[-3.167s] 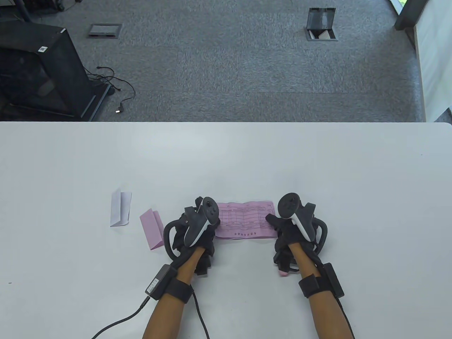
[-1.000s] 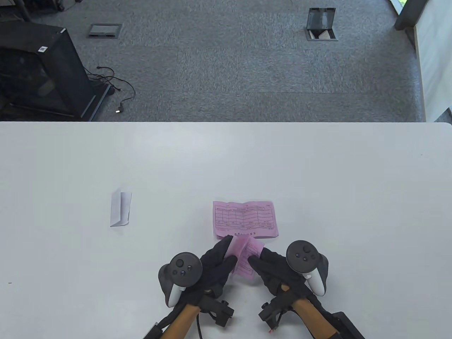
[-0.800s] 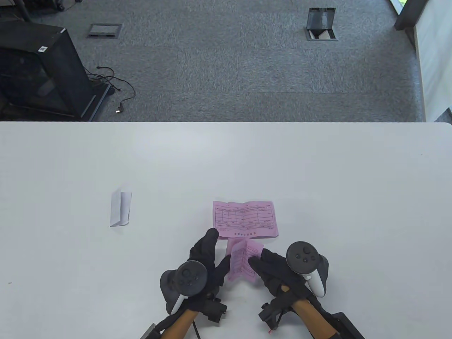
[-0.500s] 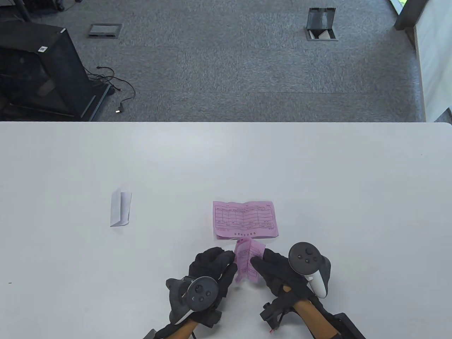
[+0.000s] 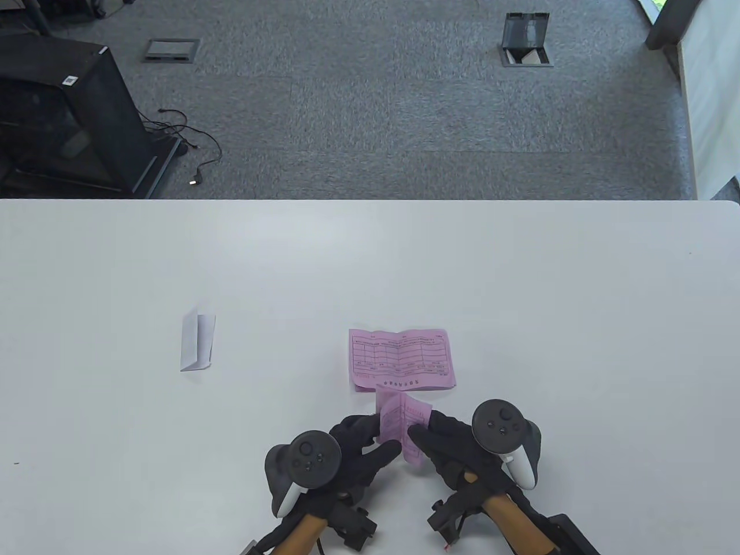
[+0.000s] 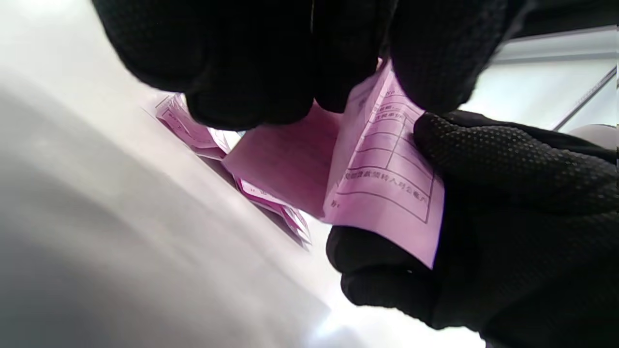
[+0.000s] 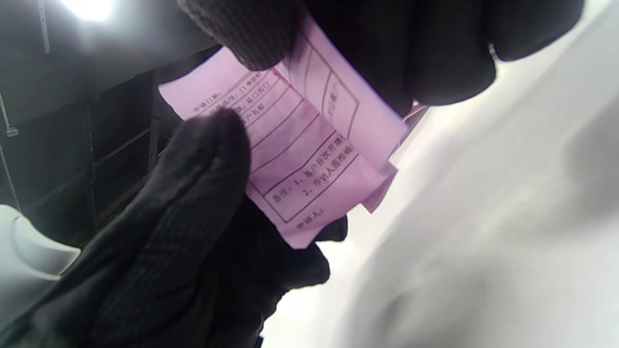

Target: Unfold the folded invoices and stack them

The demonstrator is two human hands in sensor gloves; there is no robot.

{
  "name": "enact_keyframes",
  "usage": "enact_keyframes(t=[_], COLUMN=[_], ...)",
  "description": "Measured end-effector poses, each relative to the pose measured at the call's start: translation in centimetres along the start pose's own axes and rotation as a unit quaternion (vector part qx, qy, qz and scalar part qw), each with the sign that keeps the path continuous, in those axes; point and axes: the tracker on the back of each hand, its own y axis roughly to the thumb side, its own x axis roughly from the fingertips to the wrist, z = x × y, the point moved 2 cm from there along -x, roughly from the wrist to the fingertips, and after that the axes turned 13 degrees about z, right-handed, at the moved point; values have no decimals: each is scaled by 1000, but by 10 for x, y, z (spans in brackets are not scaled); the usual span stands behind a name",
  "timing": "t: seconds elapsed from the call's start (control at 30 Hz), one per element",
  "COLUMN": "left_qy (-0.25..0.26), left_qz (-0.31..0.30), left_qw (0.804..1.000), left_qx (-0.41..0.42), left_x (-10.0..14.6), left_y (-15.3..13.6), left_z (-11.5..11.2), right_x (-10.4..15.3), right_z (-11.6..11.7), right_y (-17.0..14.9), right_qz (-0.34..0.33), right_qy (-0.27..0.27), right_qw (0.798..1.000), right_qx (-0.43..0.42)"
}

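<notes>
We look down on a wide white table (image 5: 520, 277). Near its front edge lies an opened pink invoice (image 5: 402, 358), flat, long axis left to right. Well to the left lies a folded white invoice (image 5: 198, 341). Just in front of the opened sheet, our left hand (image 5: 358, 448) and right hand (image 5: 445, 445) together pinch a half-folded pink invoice (image 5: 399, 422), held upright between them, equally near both. The bare tabletop on both sides leaves room to pull it open sideways.
</notes>
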Motion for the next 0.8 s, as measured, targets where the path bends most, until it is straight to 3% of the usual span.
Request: enact_keyframes(t=[0.1,0.23,0.47,0.63,0.8], left_qy=[16,26,18,6,-16], left_qz=[13,47,116,129,140], left_qw=[999,997,992,988,965], left_qx=[32,52,39,-85,-223], left_x=[-1,-4,-10,-13,-18], left_y=[-3,-16,-34,-26,-17], left_z=[3,19,28,19,3], right_x=[0,-5,-10,-13,-14], right_z=[-3,-24,-50,-44,-31], right_y=[0,-6,-18,-21,-16], right_qz=[1,9,26,58,81], right_qy=[-5,-44,-97,-97,-133], right_qw=[1000,998,987,971,928], right_qx=[4,41,125,212,338])
